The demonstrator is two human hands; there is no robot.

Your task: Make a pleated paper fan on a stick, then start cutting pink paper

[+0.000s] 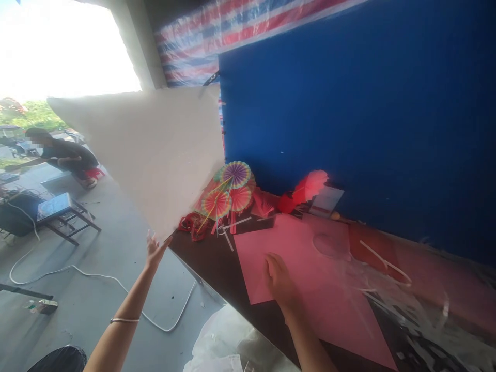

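My left hand [155,251] is raised at the lower corner of a large white sheet [155,150], its fingers spread. The fingertips meet the sheet's bottom edge, though I cannot tell how firmly they touch. On the dark table [211,258] lies pink paper [310,289], with my right hand [279,279] over it, fingers loosely curved and nothing visible in them. Whether that palm presses on the paper is hidden. Beyond the hands are colourful round paper fans [234,175], red paper decorations [189,225] and a red folded-paper piece [313,185].
A blue panel [356,113] stands behind the table. Clear plastic wrapping [387,289] covers the right side. White bags [228,338] sit below the table edge. A white cable [104,274] crosses the floor near a stool [58,206]. A person [70,155] sits far left.
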